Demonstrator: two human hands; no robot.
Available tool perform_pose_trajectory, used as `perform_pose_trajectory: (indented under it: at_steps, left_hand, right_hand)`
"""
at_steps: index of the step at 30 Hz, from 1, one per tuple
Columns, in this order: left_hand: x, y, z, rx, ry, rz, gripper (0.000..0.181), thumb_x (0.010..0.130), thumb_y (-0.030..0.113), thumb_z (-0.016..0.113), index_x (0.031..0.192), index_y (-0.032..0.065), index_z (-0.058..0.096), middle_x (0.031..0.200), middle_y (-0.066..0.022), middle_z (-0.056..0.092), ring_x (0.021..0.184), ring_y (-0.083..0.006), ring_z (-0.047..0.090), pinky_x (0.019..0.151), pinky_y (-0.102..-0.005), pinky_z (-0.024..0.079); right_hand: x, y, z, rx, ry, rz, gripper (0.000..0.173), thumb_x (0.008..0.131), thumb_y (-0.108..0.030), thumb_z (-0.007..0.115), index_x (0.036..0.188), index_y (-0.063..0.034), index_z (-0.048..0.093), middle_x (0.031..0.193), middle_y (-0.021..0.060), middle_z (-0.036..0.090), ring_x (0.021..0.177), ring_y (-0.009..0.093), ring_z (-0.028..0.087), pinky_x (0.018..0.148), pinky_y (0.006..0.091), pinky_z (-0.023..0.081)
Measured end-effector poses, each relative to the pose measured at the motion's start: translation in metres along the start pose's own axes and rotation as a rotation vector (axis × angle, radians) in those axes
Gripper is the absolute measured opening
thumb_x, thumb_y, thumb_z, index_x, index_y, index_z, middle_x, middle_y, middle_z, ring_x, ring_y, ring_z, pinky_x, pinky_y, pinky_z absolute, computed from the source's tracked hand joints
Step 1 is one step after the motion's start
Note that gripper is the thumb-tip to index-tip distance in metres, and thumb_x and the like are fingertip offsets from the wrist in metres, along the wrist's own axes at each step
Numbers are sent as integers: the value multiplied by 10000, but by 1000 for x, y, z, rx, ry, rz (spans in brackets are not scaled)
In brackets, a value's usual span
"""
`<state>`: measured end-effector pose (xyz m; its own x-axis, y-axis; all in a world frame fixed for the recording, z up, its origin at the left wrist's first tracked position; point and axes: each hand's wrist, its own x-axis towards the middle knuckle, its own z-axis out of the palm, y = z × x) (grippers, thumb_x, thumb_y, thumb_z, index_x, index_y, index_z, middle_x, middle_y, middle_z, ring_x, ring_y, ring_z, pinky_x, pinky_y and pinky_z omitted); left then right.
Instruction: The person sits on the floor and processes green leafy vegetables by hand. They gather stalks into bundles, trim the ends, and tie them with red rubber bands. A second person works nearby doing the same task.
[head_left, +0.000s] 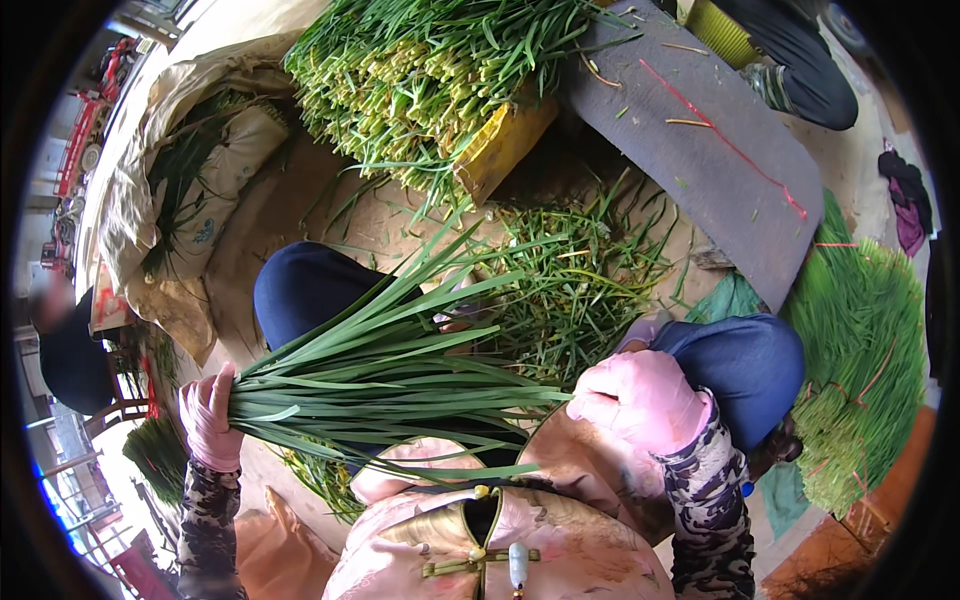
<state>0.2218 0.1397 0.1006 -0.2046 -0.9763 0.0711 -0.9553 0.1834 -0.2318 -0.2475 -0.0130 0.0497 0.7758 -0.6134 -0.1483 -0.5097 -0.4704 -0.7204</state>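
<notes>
My left hand (211, 416), in a pink glove, grips a bunch of long green Chinese chives (390, 390) by one end. The leaves fan out to the right across my lap. At the far side of the fan, my right hand (637, 401), also in a pink glove, has its fingers closed at the tip of one leaf that reaches beyond most others. Its fingertips are partly hidden by the glove's folds. Below the leaves lies my pink patterned garment (495, 540), and my blue-clad knees (315, 292) are bent to either side.
Stacked chives (420, 97) lie ahead by a yellow board (502, 146). Loose leaf scraps (570, 277) cover the floor. A grey mat-topped board (697, 135) slants at right, near tied chive bundles (862, 352). White sacking (142, 150) lies left. Two other people are partly visible.
</notes>
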Motion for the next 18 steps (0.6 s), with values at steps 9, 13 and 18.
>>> perform_pose_trajectory:
  at_steps: [9, 13, 18]
  left_hand:
    - [3, 3, 2, -14, -8, -35, 645, 652, 96, 658, 1273, 116, 485, 957, -73, 566, 837, -279, 523, 783, -407, 391]
    - [1, 3, 2, -10, 7, -19, 643, 647, 103, 661, 1267, 112, 490, 943, -68, 564, 824, -273, 524, 772, -399, 390]
    - [1, 0, 4, -30, 14, -18, 642, 643, 115, 663, 1262, 110, 493, 917, -65, 557, 801, -271, 522, 761, -395, 391]
  right_hand:
    - [-15, -7, -5, 1329, 199, 394, 137, 880, -61, 593, 794, 30, 649, 790, 76, 680, 713, 114, 624, 642, 240, 486]
    - [-12, -5, 8, 1296, 346, 344, 166, 885, -128, 607, 818, 16, 656, 792, 79, 683, 672, 104, 604, 633, 232, 478]
    - [-16, 5, 7, 1415, 695, 276, 275, 906, -252, 587, 824, 1, 658, 788, 80, 682, 606, 81, 539, 572, 208, 435]
